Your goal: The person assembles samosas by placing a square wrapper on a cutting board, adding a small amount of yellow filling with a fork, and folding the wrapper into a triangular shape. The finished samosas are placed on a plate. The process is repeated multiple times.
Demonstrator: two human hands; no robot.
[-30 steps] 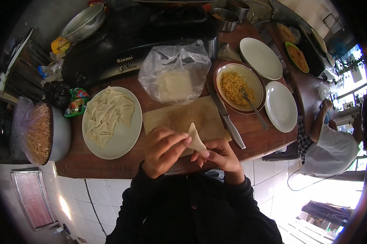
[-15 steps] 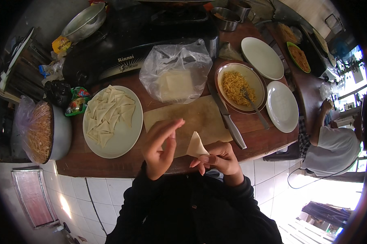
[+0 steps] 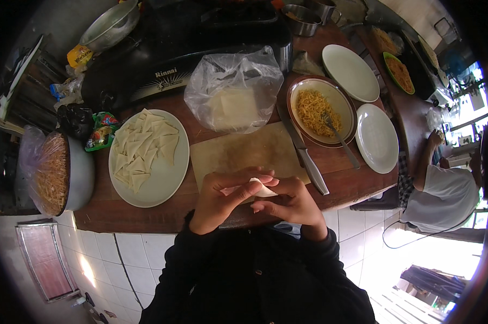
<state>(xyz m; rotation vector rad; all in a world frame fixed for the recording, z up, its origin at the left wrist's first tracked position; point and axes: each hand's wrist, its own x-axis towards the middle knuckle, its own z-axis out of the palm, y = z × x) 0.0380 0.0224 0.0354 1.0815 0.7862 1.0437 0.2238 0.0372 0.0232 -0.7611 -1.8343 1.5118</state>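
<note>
Above the near edge of the cutting board (image 3: 244,151), a small folded pastry wrapper (image 3: 264,190) is between my two hands. My left hand (image 3: 222,197) pinches its upper edge with thumb and fingers. On the other side, my right hand (image 3: 295,205) supports its right end with bent fingers, the thumb apart below; part of this grip is hidden. A plate (image 3: 175,189) to the left bears many folded pastry triangles (image 3: 144,144). Beyond the board, a clear plastic bag (image 3: 201,92) holds square wrappers (image 3: 233,108). A bowl (image 3: 292,102) of yellow noodles (image 3: 314,110) with a fork (image 3: 344,143) stands to the right.
A knife (image 3: 311,167) lies along the board's right edge. Two white plates (image 3: 352,73) stand at the right, and a black stove (image 3: 141,70) at the back. A large pot (image 3: 82,173) is at the left. A person in a white shirt (image 3: 441,197) sits at far right.
My left hand has moved right and closed on the wrapper, which my right hand was holding up alone. The wrapper has tipped lower and is now partly covered by fingers.
</note>
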